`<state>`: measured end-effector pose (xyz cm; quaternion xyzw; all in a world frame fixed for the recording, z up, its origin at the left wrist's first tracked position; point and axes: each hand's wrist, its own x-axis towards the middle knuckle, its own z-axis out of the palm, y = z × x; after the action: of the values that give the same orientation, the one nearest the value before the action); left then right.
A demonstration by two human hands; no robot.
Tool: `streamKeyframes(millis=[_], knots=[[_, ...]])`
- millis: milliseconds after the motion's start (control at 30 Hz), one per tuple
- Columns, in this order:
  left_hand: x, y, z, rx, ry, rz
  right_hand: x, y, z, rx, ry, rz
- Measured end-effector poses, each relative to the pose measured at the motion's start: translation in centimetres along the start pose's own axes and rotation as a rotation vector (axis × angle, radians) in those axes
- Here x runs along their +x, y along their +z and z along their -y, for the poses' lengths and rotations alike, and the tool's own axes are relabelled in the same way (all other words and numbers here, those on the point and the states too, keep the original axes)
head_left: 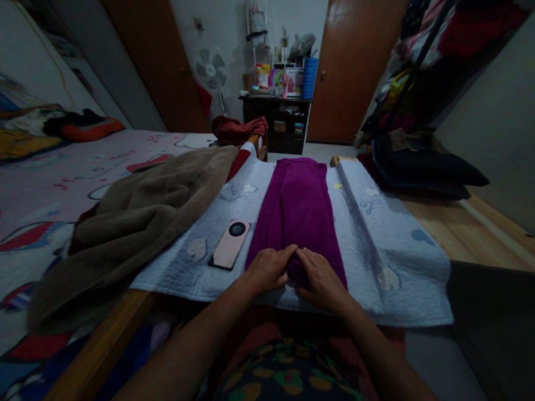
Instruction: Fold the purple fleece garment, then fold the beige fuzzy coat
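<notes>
A folded purple garment (pixel 301 206) lies lengthwise on a pale blue quilted cloth in front of me. Both hands rest on its near end, their fingertips almost meeting at the middle. My left hand (pixel 270 270) has its index finger stretched across the fabric, its thumb apart and lower; the remaining fingers are mostly hidden. My right hand (pixel 321 277) lies with straight fingers on the garment, pointing up and left, thumb apart near the hem. Left of the garment, a pink phone (pixel 230 248) with a round black camera ring lies face down on the quilted cloth (pixel 388 250).
A brown fleecy blanket (pixel 167 206) covers the left side, beside a patterned bed (pixel 92 161). Stacked dark clothes (pixel 422 161) sit on a wooden surface (pixel 443 223) at right. Beyond stand a white fan (pixel 212 69), a dark cabinet (pixel 271 131) and a brown door (pixel 346 72).
</notes>
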<state>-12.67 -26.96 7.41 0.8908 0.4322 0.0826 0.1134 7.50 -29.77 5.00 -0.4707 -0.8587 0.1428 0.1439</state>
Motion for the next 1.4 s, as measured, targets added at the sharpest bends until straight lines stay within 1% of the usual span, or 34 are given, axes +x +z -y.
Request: streamKeyframes(millis=[133,267,467,633,733,867,967,1067,1167,1233,1267,1333,1400], knots=[[0.7,-0.7,0.4,0.007,-0.031,0.040,0.4,0.3,0.0,-0.026,0.023,-0.026],[1.3,-1.4,0.5,-0.020,-0.031,0.063,1.0,0.0,0.1,-0.042,0.055,-0.019],[1.6,-1.7,0.7,-0.054,-0.060,0.108,1.9,-1.6,0.7,-0.043,0.101,0.066],[1.2,-2.1,0.6,-0.066,-0.059,0.155,2.6,-2.7,0.9,-0.051,0.135,0.125],[0.8,-1.9,0.2,-0.096,-0.058,0.170,2.8,-2.9,0.9,-0.051,0.150,0.137],[0.5,-0.7,-0.4,-0.071,-0.096,0.129,2.6,-2.9,1.0,-0.035,0.165,0.123],[0.6,-0.2,-0.5,-0.062,-0.099,0.095,2.2,-2.5,1.1,-0.017,0.156,0.096],[0.8,-0.4,-0.5,-0.064,-0.102,0.104,1.9,-1.7,1.4,-0.030,0.139,0.057],[1.0,-1.1,-0.4,-0.063,-0.142,0.143,1.9,-1.0,1.7,-0.065,0.172,0.037],[1.1,-2.0,0.0,-0.116,-0.138,0.168,2.1,-1.0,1.9,-0.067,0.198,0.041],[1.2,-2.7,0.4,-0.175,-0.109,0.187,2.2,-1.1,1.8,-0.061,0.206,0.050],[1.8,-4.2,1.5,-0.341,-0.006,0.245,2.3,-1.5,1.7,-0.040,0.212,0.076],[3.0,-5.8,2.9,-0.479,0.075,0.286,2.4,-1.9,1.5,-0.014,0.207,0.099]])
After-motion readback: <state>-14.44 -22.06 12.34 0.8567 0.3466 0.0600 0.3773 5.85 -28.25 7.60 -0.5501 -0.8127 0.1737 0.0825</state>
